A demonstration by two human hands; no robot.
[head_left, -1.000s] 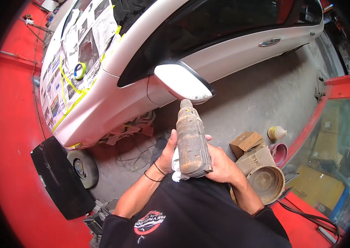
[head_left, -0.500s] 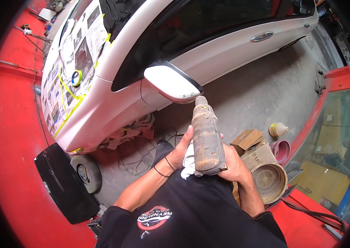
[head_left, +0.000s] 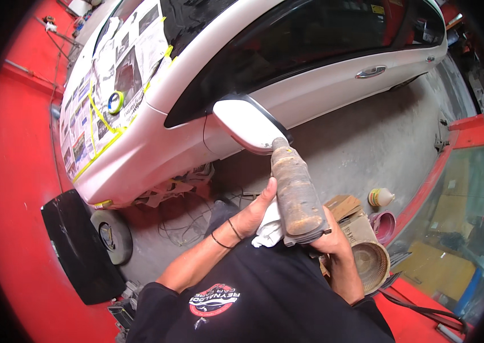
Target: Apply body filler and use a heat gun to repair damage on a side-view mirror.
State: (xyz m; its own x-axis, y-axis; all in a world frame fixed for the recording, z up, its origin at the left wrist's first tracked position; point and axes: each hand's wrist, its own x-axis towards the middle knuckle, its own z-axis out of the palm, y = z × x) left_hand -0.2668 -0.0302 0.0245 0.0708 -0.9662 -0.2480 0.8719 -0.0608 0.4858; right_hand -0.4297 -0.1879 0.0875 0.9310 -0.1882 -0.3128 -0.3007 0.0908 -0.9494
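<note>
A worn, dusty heat gun [head_left: 298, 191] is in front of my body, its narrow nozzle in line with the tip of the white side mirror [head_left: 243, 121]; whether they touch I cannot tell. My right hand [head_left: 331, 235] is closed around the gun's rear, with most of its fingers hidden behind the body. On the other side my left hand [head_left: 257, 212] has its thumb up along the gun. A crumpled white cloth [head_left: 269, 227] is in that hand, between its palm and the gun. The left fingers are mostly hidden.
The white car [head_left: 333, 86] stands ahead, its hood covered with taped newspaper [head_left: 105, 91] and a tape roll [head_left: 116, 103]. At right are a cardboard box [head_left: 343, 207], a round vented housing [head_left: 370, 263], a bottle [head_left: 380, 197] and glass panes [head_left: 453, 200]. A wheel [head_left: 111, 235] and black panel [head_left: 79, 251] lie left.
The heat gun and both hands have shifted slightly right and down in view. The nozzle now overlaps the mirror's tip. The car has also shifted right as the view turned.
</note>
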